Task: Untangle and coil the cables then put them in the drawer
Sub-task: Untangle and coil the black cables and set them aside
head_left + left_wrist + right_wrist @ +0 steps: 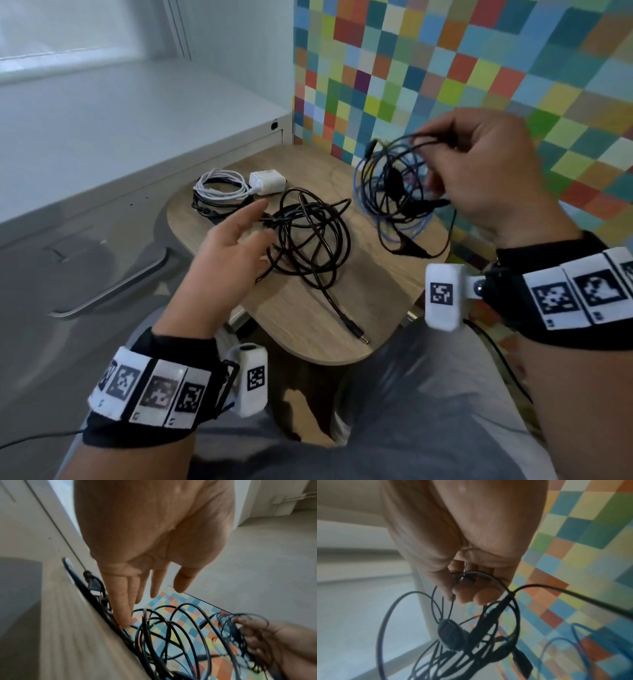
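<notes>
Right now the person's right hand [486, 171] pinches a loose knot of thin black and blue cables [397, 195], held up in the air over the two o'clock corner of the small rounded wooden table [308, 318], with fingers curled round the top loops. An oval black pod hangs among the strands, and the lowest loops seem to brush the tabletop. Their left hand [226, 260] floats open, fingers straight, at the nine o'clock edge of the thicker black cable heap [308, 236] lying mid-table, gripping nothing. At eleven o'clock lie a coiled white cable [219, 188] and a white boxy charger [268, 182]. To do this step well, I'd say the free hand should find one plug end in the raised knot and feed it back through the loops gently, never yanking, since thin strands cinch tight. The grey cabinet drawer [102, 274] with the metal handle waits at nine o'clock, apparently closed.
</notes>
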Demonstrator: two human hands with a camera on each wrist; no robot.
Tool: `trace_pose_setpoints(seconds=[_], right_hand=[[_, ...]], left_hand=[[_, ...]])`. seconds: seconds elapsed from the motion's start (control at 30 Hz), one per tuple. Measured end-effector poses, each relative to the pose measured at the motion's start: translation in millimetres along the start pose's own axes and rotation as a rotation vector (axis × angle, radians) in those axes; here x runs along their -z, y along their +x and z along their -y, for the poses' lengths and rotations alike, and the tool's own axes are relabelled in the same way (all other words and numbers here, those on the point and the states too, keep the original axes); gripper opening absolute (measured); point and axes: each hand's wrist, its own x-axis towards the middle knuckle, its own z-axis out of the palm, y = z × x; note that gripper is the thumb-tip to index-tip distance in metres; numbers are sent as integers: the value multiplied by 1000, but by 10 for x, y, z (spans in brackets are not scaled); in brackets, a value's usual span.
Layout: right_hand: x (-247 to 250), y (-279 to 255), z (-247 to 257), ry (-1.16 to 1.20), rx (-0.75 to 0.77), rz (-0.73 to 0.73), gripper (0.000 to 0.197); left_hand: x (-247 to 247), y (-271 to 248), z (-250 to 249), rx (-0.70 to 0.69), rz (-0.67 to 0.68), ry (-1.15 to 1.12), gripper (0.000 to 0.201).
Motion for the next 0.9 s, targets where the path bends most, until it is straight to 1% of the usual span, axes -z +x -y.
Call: trace_pose_setpoints(seconds=[0.03,0.1,0.13,0.17,0.2,0.3,0.33,0.37,0.4,0.47,0.53,0.63,0.77,0.83,0.9], right_hand=[[22,3,81,50,33,-32,9],[38,-14,225,153,74,-63,10],[21,-41,288,197,85,-64,10],[-11,-85,351,240,92,-58,10],[-62,-142,407,284,96,-46,10],[-284,-344,521,428,61,47,18],[-365,-416,530,462,27,82,21],[-438,-487,524,491,-12,101,24],[-495,-550,501,525,-53,109,27],[-562,-653,427,588,-124,115,28],[-581,-725,326,608,-166,116,26],[-559,-801,176,656,-202,86,21],[-561,-891,36,843,-313,9,33],[-606,-909,-18,843,-353,2,35],[-675,-921,-53,801,-368,32,37]], left_hand=[[21,-15,-34,-22,-47,28,40],[50,-60,-131,-124,-157,82,28],[62,-88,-193,-188,-185,69,22],[71,-130,-272,-252,-172,31,16],[72,-183,-347,-305,-110,-8,15],[23,-323,-446,-389,198,-109,36],[-9,-349,-450,-402,268,-140,41],[-43,-362,-440,-388,303,-169,43],[-72,-360,-418,-365,301,-183,41],[-100,-323,-356,-341,230,-204,30],[-94,-306,-311,-281,180,-297,22],[-66,-292,-289,-177,164,-437,22],[-38,-269,-247,-166,191,-401,22],[-44,-270,-215,-171,216,-358,19],[-56,-276,-185,-181,263,-333,16]])
